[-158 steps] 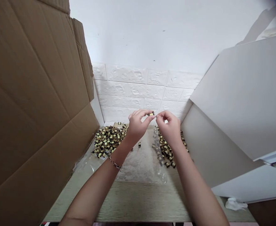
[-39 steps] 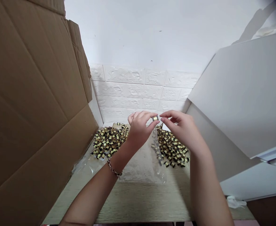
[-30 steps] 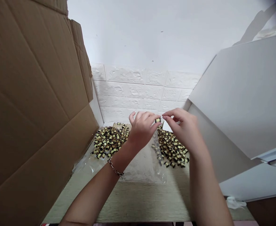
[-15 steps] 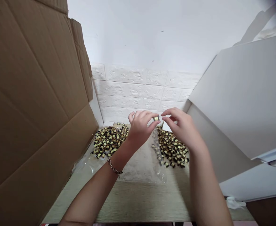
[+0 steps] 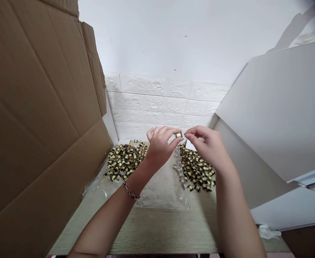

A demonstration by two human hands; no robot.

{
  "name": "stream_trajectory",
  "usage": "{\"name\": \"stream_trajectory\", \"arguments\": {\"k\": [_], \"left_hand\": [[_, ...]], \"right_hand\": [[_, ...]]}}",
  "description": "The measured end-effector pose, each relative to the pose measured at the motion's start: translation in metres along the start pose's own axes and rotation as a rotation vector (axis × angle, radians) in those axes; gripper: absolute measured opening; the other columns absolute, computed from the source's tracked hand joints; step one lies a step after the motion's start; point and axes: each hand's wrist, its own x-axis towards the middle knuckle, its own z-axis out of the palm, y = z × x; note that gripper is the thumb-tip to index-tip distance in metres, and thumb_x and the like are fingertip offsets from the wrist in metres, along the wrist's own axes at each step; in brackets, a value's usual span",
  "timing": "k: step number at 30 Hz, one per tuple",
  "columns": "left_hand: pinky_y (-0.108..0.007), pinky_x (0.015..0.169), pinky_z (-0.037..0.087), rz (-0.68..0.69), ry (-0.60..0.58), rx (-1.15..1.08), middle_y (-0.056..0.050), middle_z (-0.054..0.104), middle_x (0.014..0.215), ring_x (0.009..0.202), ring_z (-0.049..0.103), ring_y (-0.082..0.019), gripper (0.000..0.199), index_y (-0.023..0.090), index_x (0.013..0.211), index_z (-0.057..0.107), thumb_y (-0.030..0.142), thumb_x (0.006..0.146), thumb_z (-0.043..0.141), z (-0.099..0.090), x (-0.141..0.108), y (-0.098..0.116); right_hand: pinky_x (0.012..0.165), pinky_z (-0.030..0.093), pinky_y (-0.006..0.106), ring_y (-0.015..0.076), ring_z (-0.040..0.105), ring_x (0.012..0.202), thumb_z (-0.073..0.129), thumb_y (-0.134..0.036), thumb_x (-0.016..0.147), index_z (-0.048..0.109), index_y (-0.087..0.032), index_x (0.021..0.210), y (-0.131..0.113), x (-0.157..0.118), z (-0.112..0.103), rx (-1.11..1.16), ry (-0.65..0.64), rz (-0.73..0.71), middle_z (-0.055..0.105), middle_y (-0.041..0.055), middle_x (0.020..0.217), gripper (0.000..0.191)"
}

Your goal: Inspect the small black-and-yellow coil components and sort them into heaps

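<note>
Between thumb and index finger, my left hand (image 5: 161,145) holds a small black and yellow component (image 5: 178,135) above the table. My right hand (image 5: 207,143) is just right of it, thumb and index fingertips pinched together near the component's right side; anything between them is too small to make out. Behind my left wrist lies a pile of similar parts (image 5: 124,159). A second pile (image 5: 197,172) is below my right hand. A clear plastic bag (image 5: 160,190) lies flat between the piles.
A tall brown cardboard sheet (image 5: 39,107) stands on the left. White panels (image 5: 275,107) rise on the right. A white brick-patterned wall (image 5: 152,104) is behind the wooden table (image 5: 163,233). Crumpled white plastic (image 5: 269,232) lies at the right front.
The thumb and index finger of my right hand have closed together beside the component. My left hand has hardly moved and keeps its hold.
</note>
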Motion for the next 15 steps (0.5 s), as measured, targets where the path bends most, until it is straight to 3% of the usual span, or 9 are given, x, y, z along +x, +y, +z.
{"name": "stream_trajectory", "arguments": {"k": [11, 15], "left_hand": [[-0.031, 0.087, 0.031, -0.013, 0.059, -0.145, 0.003, 0.062, 0.090, 0.090, 0.053, -0.014, 0.011, 0.023, 0.086, 0.057, 0.027, 0.076, 0.057, 0.000, 0.002, 0.002], [-0.030, 0.086, 0.034, -0.035, 0.083, -0.197, 0.001, 0.062, 0.091, 0.090, 0.053, -0.015, 0.012, 0.021, 0.087, 0.058, 0.024, 0.076, 0.056, -0.003, 0.005, -0.002]], "right_hand": [[0.058, 0.036, 0.023, 0.0100, 0.049, 0.061, 0.045, -0.034, 0.080, 0.058, -0.016, 0.074, 0.012, 0.003, 0.003, 0.097, -0.068, 0.065, 0.057, -0.0002, 0.065, 0.023], [0.058, 0.036, 0.024, 0.0107, 0.050, 0.061, 0.046, -0.032, 0.080, 0.057, -0.016, 0.073, 0.015, 0.004, -0.001, 0.052, 0.011, 0.058, 0.057, 0.0000, 0.065, 0.021]]}}
